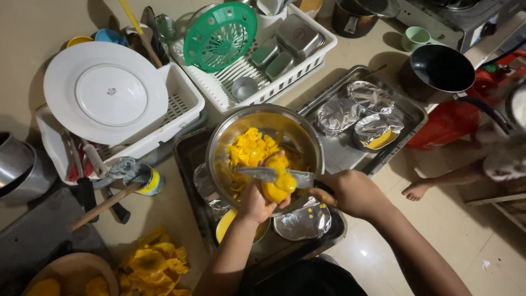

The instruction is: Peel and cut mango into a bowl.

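Observation:
My left hand (256,201) grips a yellow piece of fruit (276,185) over the near rim of a steel bowl (219,143) that holds several yellow fruit slices (249,149). My right hand (350,192) holds a knife (268,174) by its handle. The blade lies across the top of the fruit, pointing left. The bowl rests on a dark metal tray (189,151) with foil-lined cups (304,222) under and beside it.
A second tray (413,112) at right carries foil cups (353,112). White dish racks (186,98) with a white plate (104,92) and a green basket (219,35) stand behind. Yellow peels (153,263) lie at lower left. A black pan (435,71) and another person's bare foot (417,190) are at right.

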